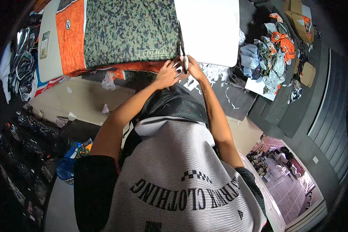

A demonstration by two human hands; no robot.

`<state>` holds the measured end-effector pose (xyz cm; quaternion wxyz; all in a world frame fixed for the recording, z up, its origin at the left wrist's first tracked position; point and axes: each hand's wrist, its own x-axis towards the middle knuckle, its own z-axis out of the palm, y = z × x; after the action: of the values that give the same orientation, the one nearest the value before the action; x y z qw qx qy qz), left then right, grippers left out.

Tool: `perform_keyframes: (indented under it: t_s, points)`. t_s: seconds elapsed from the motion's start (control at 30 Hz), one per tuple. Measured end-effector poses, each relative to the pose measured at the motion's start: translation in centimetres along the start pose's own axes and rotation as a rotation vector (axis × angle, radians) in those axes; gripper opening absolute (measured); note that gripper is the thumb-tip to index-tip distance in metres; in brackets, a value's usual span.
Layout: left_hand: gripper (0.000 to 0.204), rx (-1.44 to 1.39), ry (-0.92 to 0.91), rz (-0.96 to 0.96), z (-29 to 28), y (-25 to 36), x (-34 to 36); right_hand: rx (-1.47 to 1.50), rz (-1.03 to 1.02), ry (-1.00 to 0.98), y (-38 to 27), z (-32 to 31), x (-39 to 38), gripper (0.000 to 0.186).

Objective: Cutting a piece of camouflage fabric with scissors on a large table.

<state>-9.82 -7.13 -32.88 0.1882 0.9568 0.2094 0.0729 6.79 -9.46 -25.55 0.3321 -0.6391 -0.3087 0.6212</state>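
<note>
Along the front edge of the white table, a green camouflage garment (pixel 131 31) lies flat, with an orange patterned garment (pixel 71 38) showing at its left and beneath it. My left hand (pixel 168 75) is at the garment's lower right corner, fingers bent together; what they pinch is hidden. Close beside it, my right hand (pixel 195 71) is closed around the handle end of dark, long-bladed scissors (pixel 182 40). The blades point away from me, along the garment's right edge. Whether they are spread cannot be made out.
The white tabletop (pixel 208 31) extends to the right. A pile of cloth scraps (pixel 272 58) lies on the floor beyond, near a cardboard box (pixel 295 19). White strips (pixel 214 73) litter the floor under the table edge. More garments (pixel 25 65) are heaped at the left.
</note>
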Motion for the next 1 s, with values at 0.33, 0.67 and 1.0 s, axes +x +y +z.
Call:
perform_keyframes:
  t_s: [0.33, 0.67, 1.0]
  points:
    - [0.029, -0.007, 0.056, 0.018, -0.2, 0.1, 0.2, 0.014, -0.036, -0.009, -0.5, -0.3, 0.4, 0.037]
    - [0.028, 0.004, 0.022, 0.002, -0.9, 0.2, 0.4, 0.0, -0.005, -0.011, -1.0, -0.4, 1.2, 0.036]
    - [0.027, 0.005, 0.063, 0.009, -0.9, 0.2, 0.4, 0.003, -0.007, 0.006, -1.0, -0.7, 2.5, 0.038]
